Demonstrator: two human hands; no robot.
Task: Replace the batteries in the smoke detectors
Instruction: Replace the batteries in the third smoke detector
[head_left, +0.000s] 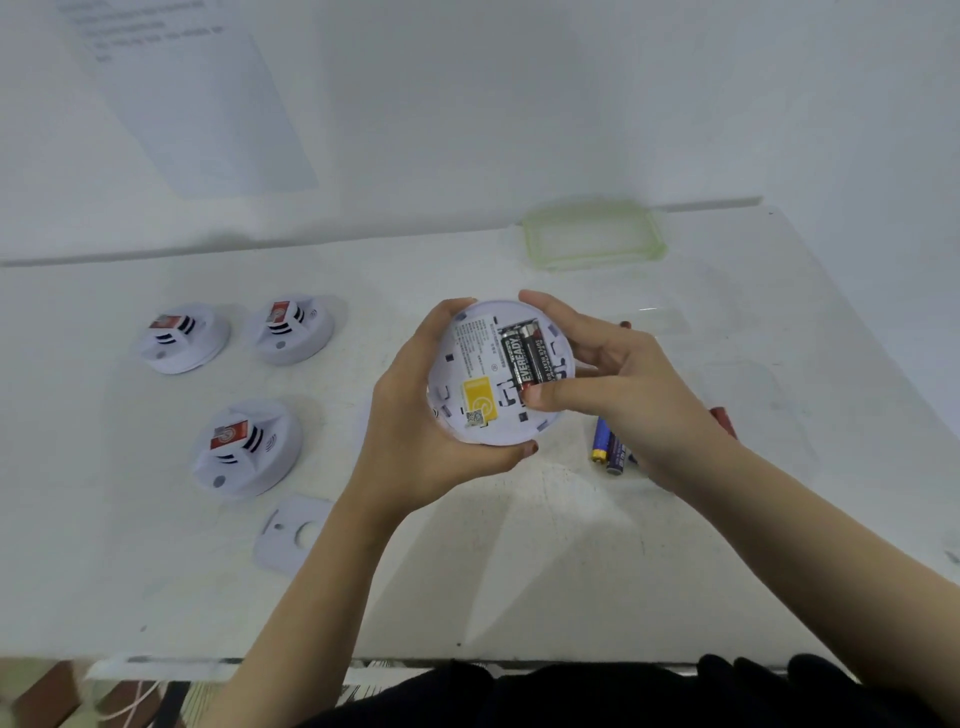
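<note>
We have the smoke detector turned back-side up and lifted off the table, so its open battery bay faces us. Our left hand cradles it from the left and near side, fingers curled narrowly around the rim with the thumb at the near edge, which steadies the shell and leaves the bay clear. Our right hand comes in from the right, fingers wrapped over the far rim and the thumb tip pressed on the near end of the two black batteries lying side by side in the bay; we judge the thumb is either seating them or prying them out, and we cannot tell which. Just right of and nearer than the detector, partly under our right wrist, loose blue batteries lie on the table, within easy reach for the swap. Three more detectors sit face-up well to the left, likely waiting their turn or finished, and a detached mounting plate lies near the left front. A pale green lid rests at the far edge against the wall. The table's near middle is open, giving us room to set the detector down; the loose batteries could roll toward the right edge if nudged.
</note>
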